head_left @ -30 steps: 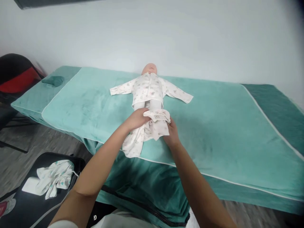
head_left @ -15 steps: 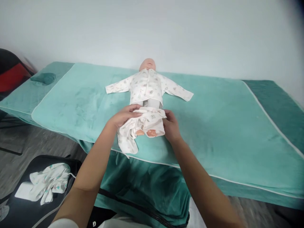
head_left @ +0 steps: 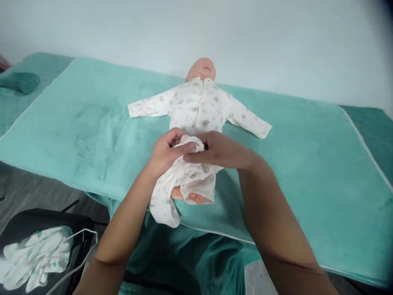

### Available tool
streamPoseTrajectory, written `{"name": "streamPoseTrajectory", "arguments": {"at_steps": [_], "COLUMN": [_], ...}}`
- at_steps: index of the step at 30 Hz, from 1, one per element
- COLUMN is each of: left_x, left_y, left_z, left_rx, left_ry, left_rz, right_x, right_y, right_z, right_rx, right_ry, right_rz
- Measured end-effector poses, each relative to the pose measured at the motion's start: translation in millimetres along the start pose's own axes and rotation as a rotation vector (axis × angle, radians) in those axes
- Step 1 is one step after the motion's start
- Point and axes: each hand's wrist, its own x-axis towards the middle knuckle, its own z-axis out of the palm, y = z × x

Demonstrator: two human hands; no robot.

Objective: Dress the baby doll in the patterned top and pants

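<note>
A baby doll point(head_left: 202, 67) lies on its back, head toward the wall. It wears a white long-sleeved baby shirt point(head_left: 196, 106) with small printed figures, both sleeves spread out. White printed baby trousers point(head_left: 196, 178) are bunched over its legs, and its feet show near the lower openings. One trouser leg hangs loose to the left. My left hand point(head_left: 168, 151) pinches the trousers' upper part, thumb on top. Beside it, my right hand point(head_left: 213, 151) grips the same bunched cloth, its fingers partly hidden.
A green padded bed point(head_left: 307, 176) with a face hole at its left end stands against a white wall. At lower left, a black chair point(head_left: 33, 217) carries crumpled white patterned cloth point(head_left: 39, 254). A pale cord point(head_left: 81, 262) runs past it.
My right hand has moved left from the trousers' right side to beside my left hand. The cloth is gathered more tightly between them. The view has come closer to the doll.
</note>
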Motion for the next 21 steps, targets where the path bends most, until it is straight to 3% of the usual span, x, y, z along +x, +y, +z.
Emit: {"name": "streamPoseTrajectory", "arguments": {"at_steps": [2, 6, 9, 11, 14, 17, 19, 21], "left_x": [0, -7, -12, -15, -18, -19, -21, -26], "left_y": [-4, -5, 4, 8, 6, 0, -1, 4], "left_z": [-5.6, -18.2, -27.7, -31.0, -25.8, -10.2, 0.0, 5.6], "left_rx": [-0.03, -0.049, 0.002, 0.002, -0.072, -0.171, -0.201, -0.156], "left_ry": [-0.026, -0.155, -0.339, -0.392, -0.188, 0.044, 0.085, 0.106], "left_rz": [-0.051, -0.142, -0.251, -0.32, -0.271, -0.181, -0.201, -0.228], "right_x": [14, 18, 11, 9, 8, 5, 2, -1], "right_y": [23, 64, 69, 65, 54, 44, 40, 40], "right_z": [-4, 1, 10, 14, 12, 1, -5, -5], "right_rx": [0.159, 0.604, 0.835, 0.901, 0.845, 0.498, 0.246, 0.19], "right_ry": [-0.05, 0.048, 0.01, -0.022, -0.091, -0.243, -0.346, -0.35], "right_rz": [-0.097, -0.239, -0.23, -0.211, -0.219, -0.227, -0.185, -0.162]}}
